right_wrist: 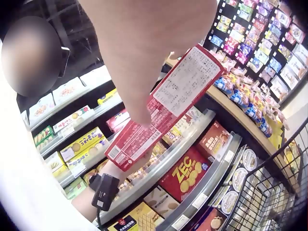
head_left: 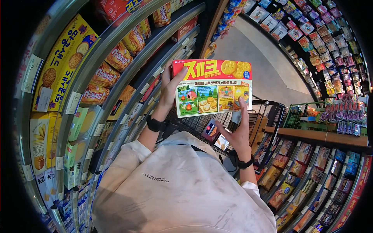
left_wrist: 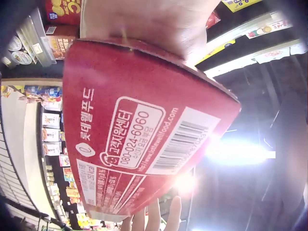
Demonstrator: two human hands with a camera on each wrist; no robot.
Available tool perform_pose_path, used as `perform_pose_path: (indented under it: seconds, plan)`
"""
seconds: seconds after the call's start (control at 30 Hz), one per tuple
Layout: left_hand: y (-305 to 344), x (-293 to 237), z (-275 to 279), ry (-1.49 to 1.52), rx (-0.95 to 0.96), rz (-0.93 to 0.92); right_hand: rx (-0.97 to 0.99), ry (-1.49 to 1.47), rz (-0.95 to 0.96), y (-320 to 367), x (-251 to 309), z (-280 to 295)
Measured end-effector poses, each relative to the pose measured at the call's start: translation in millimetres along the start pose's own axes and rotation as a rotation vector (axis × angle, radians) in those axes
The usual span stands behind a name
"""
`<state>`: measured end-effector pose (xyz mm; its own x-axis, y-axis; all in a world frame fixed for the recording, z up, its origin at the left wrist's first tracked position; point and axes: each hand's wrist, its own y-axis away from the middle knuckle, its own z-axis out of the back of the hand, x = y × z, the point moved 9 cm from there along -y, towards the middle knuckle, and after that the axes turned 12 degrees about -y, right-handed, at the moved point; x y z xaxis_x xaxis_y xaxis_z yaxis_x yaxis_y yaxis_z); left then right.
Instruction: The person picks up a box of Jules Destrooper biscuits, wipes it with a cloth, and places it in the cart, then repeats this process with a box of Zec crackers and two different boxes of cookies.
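Note:
A red and white cracker box is held up in front of the chest, its picture panel facing the head camera. My left hand grips its left end, thumb over the front edge. My right hand is at the lower right part of the box, one straight finger lying against the picture panel and the thumb spread away below it. The left wrist view shows the red end panel with a barcode. Seen from the right wrist, fine print covers another side of the box, partly hidden by my right hand.
A black wire shopping cart stands below the box, with a dark package in it. Snack shelves curve along the left. More snacks fill the right shelf, and bags hang on the far wall.

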<state>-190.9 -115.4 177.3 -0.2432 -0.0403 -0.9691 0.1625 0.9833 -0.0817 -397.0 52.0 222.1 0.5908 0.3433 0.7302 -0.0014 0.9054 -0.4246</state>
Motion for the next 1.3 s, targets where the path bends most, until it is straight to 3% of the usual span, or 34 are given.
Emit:
perform_pose_path:
  seconds: [0.2, 0.37, 0.43, 0.7, 0.93, 1.17, 1.23, 1.3]
  plan:
    - [3.1, 6.1, 2.5, -0.025, -0.016, 0.036, -0.051, 0.0, 0.157, 6.1, 2.1, -0.6]
    - [5.8, 5.2, -0.6, -0.013, 0.0, 0.051, -0.039, -0.026, 0.085, 4.4, 2.1, 2.5]
    - [7.1, 5.3, -2.2, 0.062, -0.035, 0.089, -0.023, -0.066, 0.216, 5.7, 9.5, -0.2]
    - [12.9, 23.1, -18.1, 0.058, -0.052, 0.145, 0.063, 0.037, 0.209, -3.7, 27.2, -7.1]
    - [24.4, 49.9, -40.5, -0.002, -0.045, 0.233, 0.093, 0.208, 0.075, -3.1, 8.1, -6.3]
    - [23.5, 71.9, -56.7, -0.222, 0.202, 0.298, 0.005, 0.152, 0.041, 8.4, -18.7, 1.3]
    - [29.0, 76.4, -62.4, -0.093, 0.382, 0.477, -0.173, -0.327, -0.283, 20.9, -67.7, 5.6]
    - [32.2, 86.3, -57.4, -0.117, 0.422, 0.499, -0.193, -0.444, -0.496, 29.1, -109.1, -0.2]
